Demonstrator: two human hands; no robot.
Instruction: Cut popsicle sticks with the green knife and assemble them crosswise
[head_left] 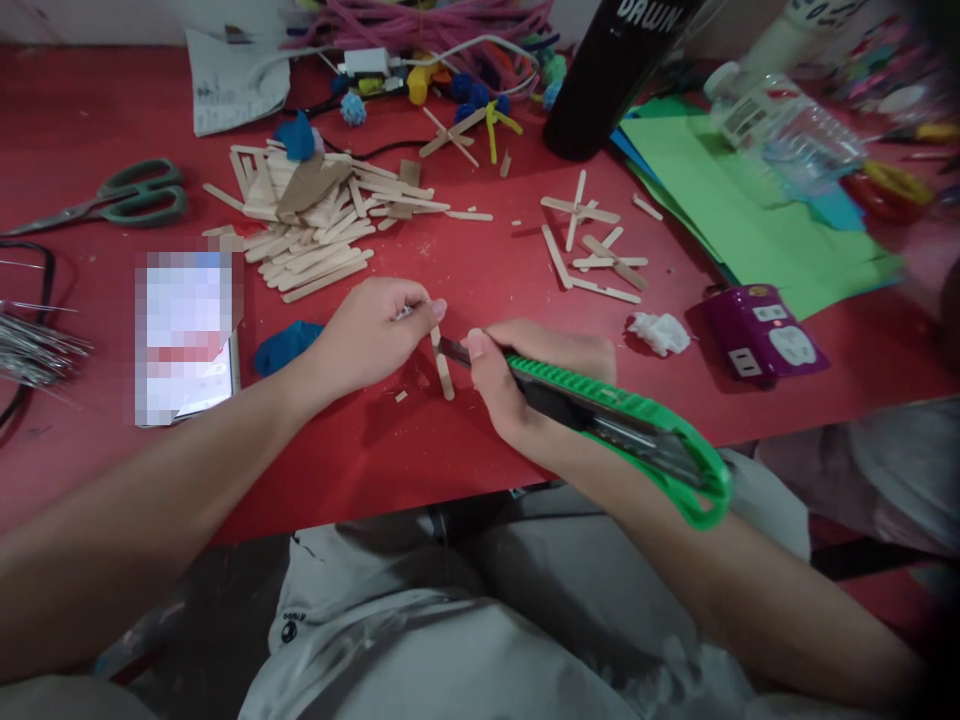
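Note:
My left hand (382, 330) is closed, thumb and fingers pinching the upper end of a wooden craft stick (445, 374) over the red table. In my right hand (506, 375) is a green utility knife (619, 400), its handle pointing back toward my forearm. The dark blade meets the stick just below my left thumb. Small wood chips lie under the stick. Beside my left wrist is a blue lump (289, 347), partly behind it. A pile of craft sticks (315, 215) lies beyond my left hand.
Scissors (142, 195) and a phone (187, 340) lie on the left, near metal wires (37, 350). Crossed sticks (581, 212), crumpled tissue (660, 332) and a purple power adapter (761, 335) are on the right. A black bottle (604, 85) stands behind, beside green paper (757, 220).

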